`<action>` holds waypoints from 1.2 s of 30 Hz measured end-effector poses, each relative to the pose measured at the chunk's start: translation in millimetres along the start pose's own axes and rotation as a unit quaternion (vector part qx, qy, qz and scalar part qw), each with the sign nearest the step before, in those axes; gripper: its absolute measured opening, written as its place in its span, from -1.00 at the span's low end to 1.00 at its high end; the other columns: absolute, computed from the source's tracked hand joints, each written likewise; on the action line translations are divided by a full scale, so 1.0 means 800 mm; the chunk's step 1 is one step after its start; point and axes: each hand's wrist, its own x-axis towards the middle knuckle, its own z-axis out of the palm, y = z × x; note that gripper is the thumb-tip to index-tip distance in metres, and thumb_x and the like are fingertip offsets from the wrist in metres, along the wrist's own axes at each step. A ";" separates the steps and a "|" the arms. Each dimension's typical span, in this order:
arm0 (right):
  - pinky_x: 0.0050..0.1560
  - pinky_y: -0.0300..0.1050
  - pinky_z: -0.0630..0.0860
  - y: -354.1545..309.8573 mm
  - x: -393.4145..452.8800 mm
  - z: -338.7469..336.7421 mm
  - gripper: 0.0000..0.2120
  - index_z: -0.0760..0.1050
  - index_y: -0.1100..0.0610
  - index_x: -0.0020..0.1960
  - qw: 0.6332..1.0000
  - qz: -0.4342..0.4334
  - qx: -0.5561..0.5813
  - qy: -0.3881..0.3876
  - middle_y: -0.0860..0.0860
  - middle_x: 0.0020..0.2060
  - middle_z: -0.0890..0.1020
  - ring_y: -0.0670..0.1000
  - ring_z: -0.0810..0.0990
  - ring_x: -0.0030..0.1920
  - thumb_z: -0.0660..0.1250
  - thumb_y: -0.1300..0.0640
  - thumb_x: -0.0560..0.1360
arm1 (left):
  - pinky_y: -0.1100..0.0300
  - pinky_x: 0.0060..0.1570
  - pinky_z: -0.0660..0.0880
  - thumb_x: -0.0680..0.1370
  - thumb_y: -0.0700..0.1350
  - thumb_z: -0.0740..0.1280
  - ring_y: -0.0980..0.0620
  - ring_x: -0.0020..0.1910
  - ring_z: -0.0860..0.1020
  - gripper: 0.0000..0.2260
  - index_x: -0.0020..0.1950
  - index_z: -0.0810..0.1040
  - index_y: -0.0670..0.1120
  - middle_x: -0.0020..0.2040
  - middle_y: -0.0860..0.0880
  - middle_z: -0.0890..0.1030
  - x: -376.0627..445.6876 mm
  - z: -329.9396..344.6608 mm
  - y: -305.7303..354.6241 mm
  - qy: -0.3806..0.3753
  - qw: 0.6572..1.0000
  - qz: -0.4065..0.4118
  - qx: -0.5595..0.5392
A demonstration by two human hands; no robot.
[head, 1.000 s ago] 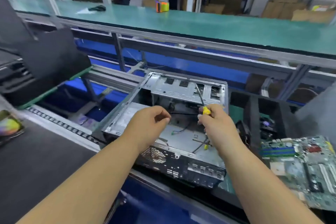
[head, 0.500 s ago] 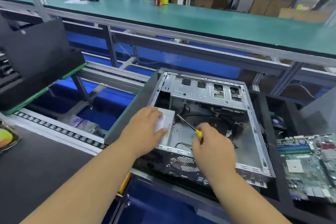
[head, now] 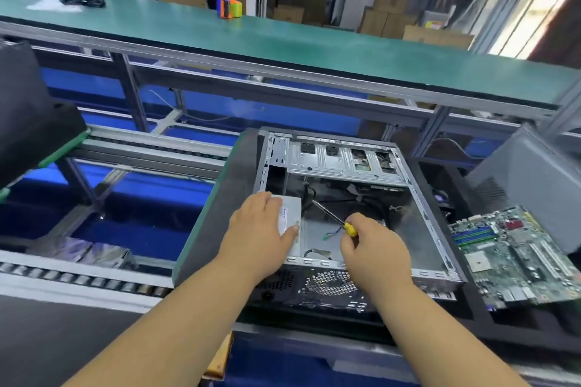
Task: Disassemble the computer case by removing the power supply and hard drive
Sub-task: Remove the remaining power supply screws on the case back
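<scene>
Resting my left hand [head: 262, 232] flat on top of the power supply [head: 290, 229], I have the fingers spread loosely over its grey box, which sits in the near left corner of the computer case [head: 342, 217]. My right hand [head: 371, 248] is curled around the yellow handle of the screwdriver [head: 334, 218], its shaft pointing up and left toward the box without clearly touching it.

A second ago the left hand was closed in the air above the case, holding nothing I could make out, and the screwdriver stood nearly upright. Half a second ago the hand had just landed on the box. Now it covers more of the top and the tool lies lower inside the case. I judge the power supply is about to be freed and lifted; it is not out yet.

I cannot pick out the hard drive. A circuit board [head: 515, 254] lies just right of the case.
</scene>
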 end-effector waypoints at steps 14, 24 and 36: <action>-0.35 -0.12 0.37 0.007 0.023 0.005 -0.86 0.33 -0.11 0.02 0.983 0.078 0.157 -0.046 -0.16 -0.21 0.52 -0.06 0.52 -0.25 0.28 0.01 0.52 | -0.04 0.47 0.17 0.60 0.20 0.19 -0.04 0.43 0.28 -0.51 0.46 0.33 0.00 0.44 0.01 0.32 0.027 -0.010 0.004 -0.026 0.999 0.002 0.040; -0.30 -0.10 0.40 0.138 0.047 -0.060 -0.91 0.43 -0.03 -0.08 0.904 0.225 0.359 0.060 -0.02 -0.16 0.58 0.03 0.53 -0.21 0.30 0.04 0.58 | 0.08 0.40 0.29 0.61 0.09 0.25 0.01 0.39 0.33 -0.56 0.47 0.35 0.02 0.44 0.07 0.33 0.032 0.000 0.122 -0.028 0.996 0.056 -0.057; -0.39 -0.16 0.38 0.283 0.029 0.013 -0.69 0.54 0.31 -0.23 0.897 0.327 0.254 -0.156 0.07 -0.43 0.51 0.07 0.45 -0.43 0.39 0.07 0.52 | 0.22 0.34 0.23 0.61 0.07 0.26 0.09 0.39 0.33 -0.62 0.42 0.41 0.07 0.41 0.12 0.38 0.038 0.045 0.188 -0.033 0.998 0.021 -0.039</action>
